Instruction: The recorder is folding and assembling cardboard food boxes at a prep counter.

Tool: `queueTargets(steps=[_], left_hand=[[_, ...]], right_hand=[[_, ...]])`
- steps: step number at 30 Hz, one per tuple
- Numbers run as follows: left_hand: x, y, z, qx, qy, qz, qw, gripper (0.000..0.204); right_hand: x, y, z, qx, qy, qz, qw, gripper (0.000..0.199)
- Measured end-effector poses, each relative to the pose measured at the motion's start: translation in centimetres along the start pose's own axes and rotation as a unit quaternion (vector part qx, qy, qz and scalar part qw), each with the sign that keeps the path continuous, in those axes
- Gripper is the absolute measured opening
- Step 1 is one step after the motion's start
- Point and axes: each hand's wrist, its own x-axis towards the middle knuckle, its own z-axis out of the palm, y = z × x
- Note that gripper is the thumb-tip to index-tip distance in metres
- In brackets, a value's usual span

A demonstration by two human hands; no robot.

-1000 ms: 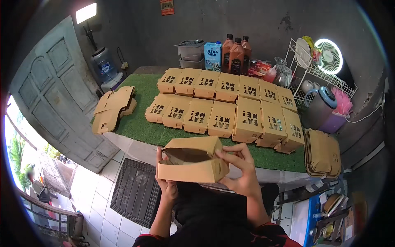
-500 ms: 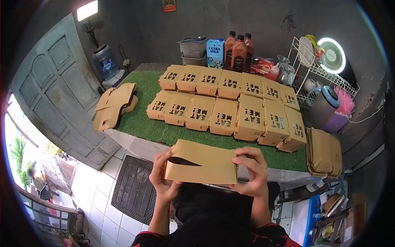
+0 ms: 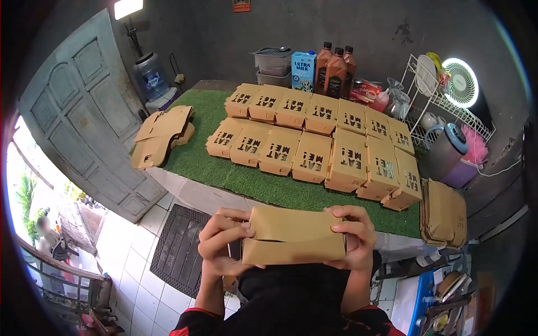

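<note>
Black letters mark brown cardboard boxes. Nearer the person, left hand and right hand pinch both ends of a long tan cardboard box; it runs left to right, slit facing the person.

one head-worn fisheye — facing down and forward, near the table.
</note>
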Motion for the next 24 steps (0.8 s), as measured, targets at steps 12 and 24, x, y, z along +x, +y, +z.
queueTargets(steps=[12, 24], left_hand=[[-0.8, 0.2, 2.1, -0.09, 0.049, -0.069, 0.992, 0.058], [-1.6, -0.9, 4.0, -0.099, -0.045, -0.24, 0.965, 0.065]], right_hand=[[-1.2, 0.0, 2.6, 0.137, 0.072, 0.086, 0.984, 0.057], [-0.9, 0.3, 4.1, -0.008, 0.118, 0.122, 0.985, 0.06]])
